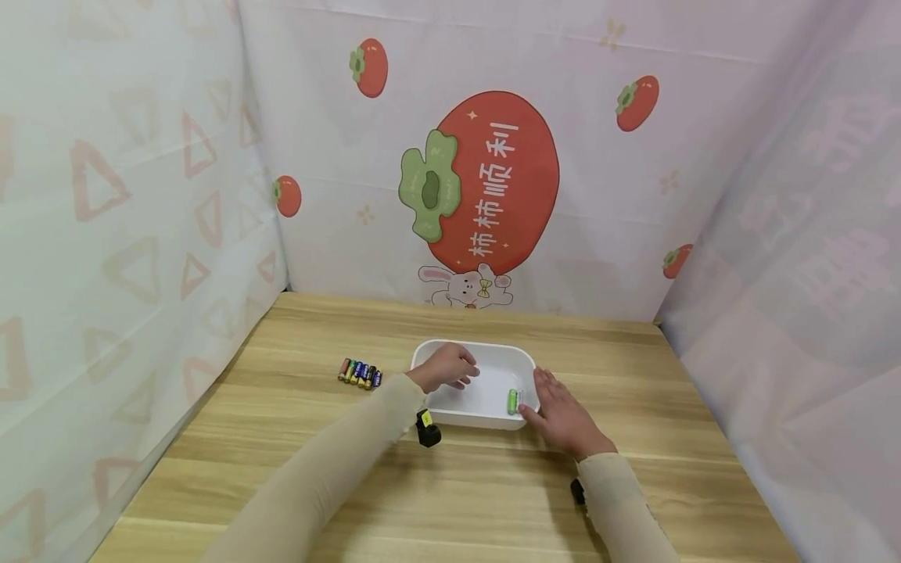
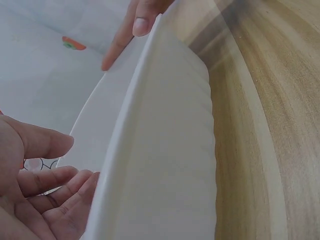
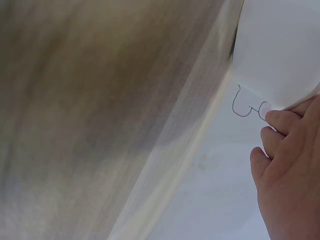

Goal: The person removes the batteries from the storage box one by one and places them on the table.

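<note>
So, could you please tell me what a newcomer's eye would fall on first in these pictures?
Probably the big red persimmon on the back cloth, above a cartoon rabbit. Next, the white tray on the wooden table, with the left hand over its left part and the right hand against its right side. To the tray's left lies a row of colourful batteries.

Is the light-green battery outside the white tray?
No, the light-green battery lies inside the white tray, near the right hand, apart from the row of batteries on the table.
</note>
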`<state>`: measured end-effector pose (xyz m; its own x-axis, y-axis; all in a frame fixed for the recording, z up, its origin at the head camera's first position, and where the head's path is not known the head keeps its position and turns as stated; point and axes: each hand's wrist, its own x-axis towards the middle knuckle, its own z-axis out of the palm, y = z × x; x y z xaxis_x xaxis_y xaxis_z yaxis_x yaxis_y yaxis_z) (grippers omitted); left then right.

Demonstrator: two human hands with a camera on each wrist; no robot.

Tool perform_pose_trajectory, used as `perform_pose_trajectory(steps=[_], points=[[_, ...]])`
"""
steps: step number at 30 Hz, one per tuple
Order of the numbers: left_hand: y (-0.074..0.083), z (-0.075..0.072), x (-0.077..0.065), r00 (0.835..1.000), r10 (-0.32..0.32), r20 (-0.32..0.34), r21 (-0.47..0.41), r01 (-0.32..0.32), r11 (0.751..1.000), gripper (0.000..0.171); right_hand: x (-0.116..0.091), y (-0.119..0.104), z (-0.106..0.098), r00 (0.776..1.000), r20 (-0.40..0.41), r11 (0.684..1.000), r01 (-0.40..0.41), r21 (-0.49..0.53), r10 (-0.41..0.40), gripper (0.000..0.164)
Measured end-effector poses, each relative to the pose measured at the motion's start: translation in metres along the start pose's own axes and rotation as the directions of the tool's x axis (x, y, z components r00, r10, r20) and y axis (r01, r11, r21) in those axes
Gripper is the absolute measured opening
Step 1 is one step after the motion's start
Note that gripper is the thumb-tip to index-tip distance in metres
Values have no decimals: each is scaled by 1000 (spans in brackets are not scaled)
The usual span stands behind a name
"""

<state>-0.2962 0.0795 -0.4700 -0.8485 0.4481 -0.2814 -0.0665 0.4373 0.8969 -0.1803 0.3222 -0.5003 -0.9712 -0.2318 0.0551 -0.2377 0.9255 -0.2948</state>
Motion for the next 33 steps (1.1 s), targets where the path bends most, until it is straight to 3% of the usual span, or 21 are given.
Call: perform_pose_trajectory(steps=[7, 14, 33], points=[[-2, 15, 9, 1000, 7, -4, 30, -7, 1000, 18, 2, 0, -2, 1000, 6, 1000, -3, -5, 3, 83], [-3, 29, 7, 1000, -3, 14, 70, 2, 998, 16, 5, 0, 0, 1000, 17, 1000, -8, -7, 8, 82], [-6, 47, 9, 1000, -12, 3, 224, 11, 975, 20, 1, -1, 0, 1000, 20, 1000, -1, -7, 2, 83]])
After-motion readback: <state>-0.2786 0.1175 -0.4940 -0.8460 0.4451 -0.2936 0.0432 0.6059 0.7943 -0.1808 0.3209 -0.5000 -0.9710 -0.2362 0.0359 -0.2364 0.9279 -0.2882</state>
